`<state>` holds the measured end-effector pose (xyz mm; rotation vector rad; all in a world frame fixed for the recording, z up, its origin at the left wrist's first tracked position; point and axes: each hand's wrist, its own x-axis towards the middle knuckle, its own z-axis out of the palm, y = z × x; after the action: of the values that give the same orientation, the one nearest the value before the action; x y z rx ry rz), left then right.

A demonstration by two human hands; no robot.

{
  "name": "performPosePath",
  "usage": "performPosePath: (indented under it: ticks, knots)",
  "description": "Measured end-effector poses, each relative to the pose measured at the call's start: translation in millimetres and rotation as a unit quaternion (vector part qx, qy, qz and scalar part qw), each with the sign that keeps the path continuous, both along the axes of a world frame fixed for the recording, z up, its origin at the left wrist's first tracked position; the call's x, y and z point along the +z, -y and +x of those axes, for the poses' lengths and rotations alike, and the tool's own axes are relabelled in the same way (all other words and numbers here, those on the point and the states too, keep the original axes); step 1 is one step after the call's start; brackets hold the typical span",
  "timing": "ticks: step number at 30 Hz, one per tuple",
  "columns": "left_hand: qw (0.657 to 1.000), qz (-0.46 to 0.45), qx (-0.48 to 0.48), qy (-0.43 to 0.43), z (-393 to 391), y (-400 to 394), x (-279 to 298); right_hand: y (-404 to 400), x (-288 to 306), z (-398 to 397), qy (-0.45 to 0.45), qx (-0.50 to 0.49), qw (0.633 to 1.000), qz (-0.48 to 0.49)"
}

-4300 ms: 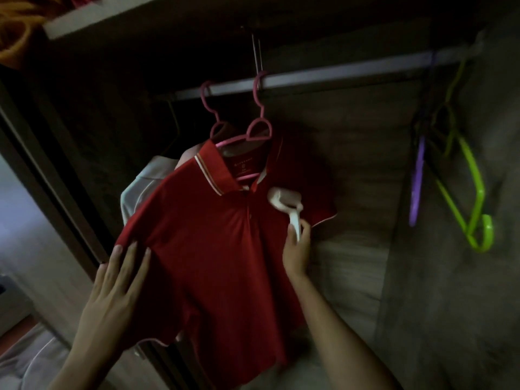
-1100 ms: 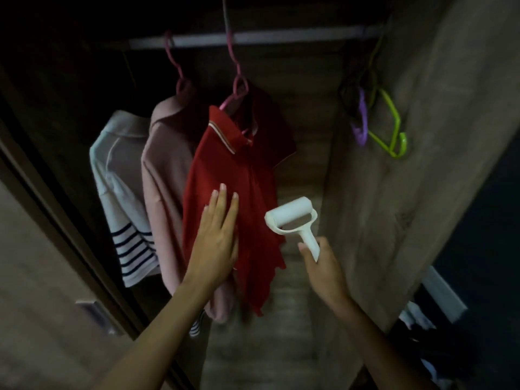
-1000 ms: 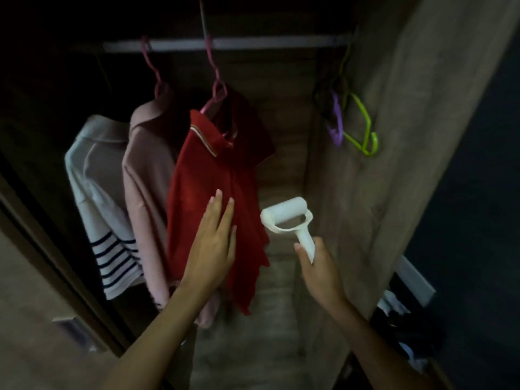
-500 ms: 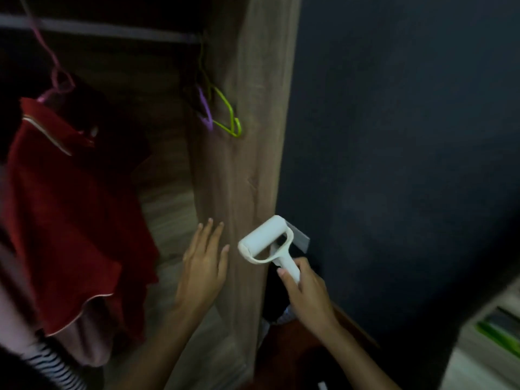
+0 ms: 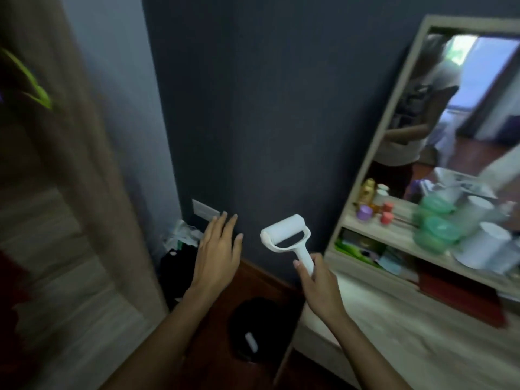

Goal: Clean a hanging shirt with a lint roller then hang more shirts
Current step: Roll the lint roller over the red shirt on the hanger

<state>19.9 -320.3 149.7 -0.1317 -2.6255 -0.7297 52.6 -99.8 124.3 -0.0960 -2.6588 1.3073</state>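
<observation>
My right hand (image 5: 319, 285) grips the handle of a white lint roller (image 5: 285, 233), roller head up, in front of a dark blue wall. My left hand (image 5: 218, 254) hovers beside it with straight, spread fingers and holds nothing. Only a dark red strip of the red shirt (image 5: 8, 299) shows at the far left edge. A green hanger (image 5: 31, 83) is blurred at the upper left, inside the wardrobe.
The wardrobe's wooden side panel (image 5: 92, 192) stands at the left. A dressing table (image 5: 408, 319) with a mirror (image 5: 464, 108) fills the right, with bottles and jars (image 5: 374, 206) on its shelf. A dark round bin (image 5: 261, 330) and bags (image 5: 180, 249) sit on the floor below the wall.
The view has swung right, away from the wardrobe and hanging shirts, to the wall and dressing table. My left hand has left the red shirt. The roller stays in my right hand.
</observation>
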Motion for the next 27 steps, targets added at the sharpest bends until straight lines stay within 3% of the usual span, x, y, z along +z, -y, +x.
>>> performPosePath:
  ticks: [8,13,19,27]
  knots:
    - [0.996,-0.002,-0.039,0.083,20.5,-188.3,-55.1,-182.7,-59.5,37.4,0.076,-0.049,0.995,0.049]
    - [0.989,0.001,-0.023,0.144,40.5,-271.4,-88.8,-264.5,-107.2,55.6,0.174,-0.064,0.98,0.066]
    - [0.976,-0.037,-0.01,0.215,68.9,-317.7,-127.3,-315.7,-148.5,70.5,0.236,-0.085,0.966,0.062]
    - [0.964,-0.09,0.0,0.251,69.6,-336.1,-136.3,-339.5,-175.8,65.5,0.27,-0.127,0.954,0.025]
